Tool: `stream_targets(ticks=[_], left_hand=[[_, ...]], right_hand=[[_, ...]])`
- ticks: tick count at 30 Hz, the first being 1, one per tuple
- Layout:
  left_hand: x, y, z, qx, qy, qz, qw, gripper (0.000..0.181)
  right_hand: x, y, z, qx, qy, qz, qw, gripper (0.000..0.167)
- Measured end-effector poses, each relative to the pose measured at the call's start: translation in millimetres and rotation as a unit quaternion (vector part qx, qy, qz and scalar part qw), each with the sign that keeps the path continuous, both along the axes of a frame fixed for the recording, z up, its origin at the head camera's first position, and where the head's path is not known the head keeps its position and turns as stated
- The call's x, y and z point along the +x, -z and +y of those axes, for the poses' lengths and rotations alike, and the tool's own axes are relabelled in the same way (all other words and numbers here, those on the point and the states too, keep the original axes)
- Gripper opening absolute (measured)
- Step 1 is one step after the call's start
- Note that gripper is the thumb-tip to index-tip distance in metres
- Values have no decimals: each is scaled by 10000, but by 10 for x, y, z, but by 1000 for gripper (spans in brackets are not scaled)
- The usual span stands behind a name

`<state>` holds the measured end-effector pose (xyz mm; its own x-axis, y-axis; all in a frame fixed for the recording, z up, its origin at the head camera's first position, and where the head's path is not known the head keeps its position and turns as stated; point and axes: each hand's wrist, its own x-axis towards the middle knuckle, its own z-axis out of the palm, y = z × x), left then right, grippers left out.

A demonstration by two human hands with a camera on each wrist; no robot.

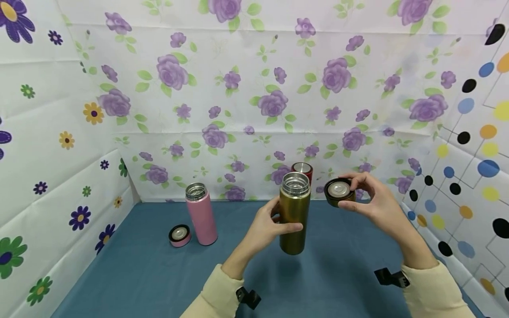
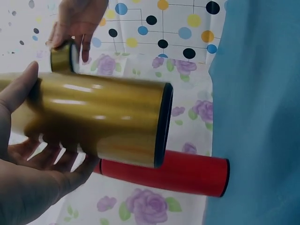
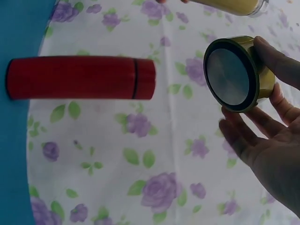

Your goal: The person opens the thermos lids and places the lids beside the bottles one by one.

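1. One gold flask (image 1: pixel 296 210), a glossy metallic cylinder with an uncovered silvery mouth, is roughly upright in the left hand (image 1: pixel 270 226), whose fingers and thumb curl around it.
2. One gold lid (image 1: pixel 339 190), short and round with a shiny inner disc, is pinched by the right hand (image 1: pixel 374 201), apart from the flask.
3. One red flask (image 3: pixel 75 78), smooth, slender and capped, stands beyond the left hand.
4. One pink flask (image 1: pixel 203 221), uncapped, and one pink lid (image 1: pixel 180 235) sit on the blue tabletop (image 1: pixel 139 274) left of the left hand.
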<state>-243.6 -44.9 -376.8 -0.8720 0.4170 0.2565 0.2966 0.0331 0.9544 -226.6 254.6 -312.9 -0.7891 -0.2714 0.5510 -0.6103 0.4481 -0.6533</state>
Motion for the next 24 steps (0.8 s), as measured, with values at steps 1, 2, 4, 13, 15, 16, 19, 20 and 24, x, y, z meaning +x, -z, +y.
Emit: stream_targets(ticks=[1, 2, 4, 13, 15, 16, 19, 20, 24], left_hand=[[-25, -6, 40, 28, -39, 20, 10000, 75], [-45, -14, 79, 63, -72, 17, 10000, 75], [-82, -31, 160, 99, -133, 4, 9999, 75], [-211, 1, 576, 89, -322, -11, 9994, 70], [-225, 26, 681, 42, -367, 22, 9993, 69], [-229, 35, 732, 3, -398, 36, 9992, 69], [-242, 58, 881, -199, -501, 83, 9985, 69], [-248, 68, 929, -265, -543, 87, 9981, 69], [-291, 123, 1103, -509, -838, -23, 9952, 73]], right_hand=[[-20, 40, 39, -7, 35, -33, 10000, 32], [-37, 81, 76, -5, 78, -77, 9999, 31], [-74, 167, 148, 31, 154, -170, 9997, 30], [-185, 528, 458, 69, 318, -386, 9987, 28], [-200, 598, 526, 45, 374, -438, 9983, 28], [-209, 629, 557, 38, 397, -464, 9981, 28], [-241, 710, 645, -2, 440, -540, 9976, 29], [-252, 735, 675, 12, 448, -584, 9973, 29], [-291, 855, 785, 11, 447, -802, 9958, 30]])
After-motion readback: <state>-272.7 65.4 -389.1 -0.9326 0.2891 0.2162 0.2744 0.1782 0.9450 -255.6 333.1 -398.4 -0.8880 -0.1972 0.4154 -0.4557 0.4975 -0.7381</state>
